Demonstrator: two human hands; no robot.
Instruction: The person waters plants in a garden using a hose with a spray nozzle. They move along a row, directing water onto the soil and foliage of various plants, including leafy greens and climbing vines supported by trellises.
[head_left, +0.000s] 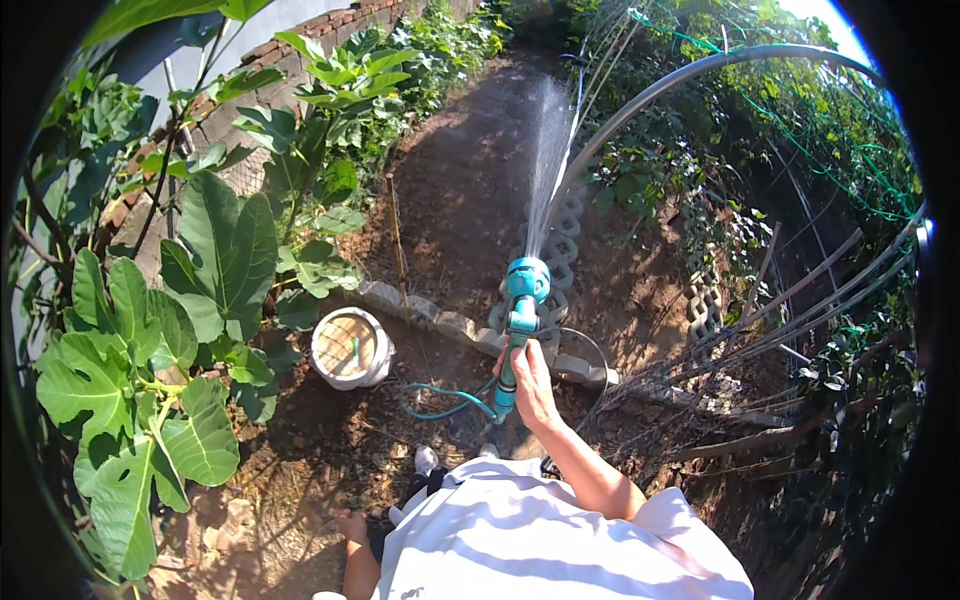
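My right hand (535, 390) is wrapped around the handle of a teal garden hose spray nozzle (527, 279), held out in front of me. A fan of water (541, 157) leaves its round head and points away from me. From the bottom of the handle a teal hose (454, 397) loops off to the left, near the ground. Low beside my body hangs my left hand (352, 527), small in view; its fingers look curled, and whether they hold anything is unclear.
A round pot (388, 352) of cloudy brown water stands at the left. Stone edging (454, 326) crosses the soil bed (472, 165), where a thin stake (396, 232) rises. Broad-leaved fig branches (217, 247) crowd the left. On the right are an arched pole (675, 79), netting and vines.
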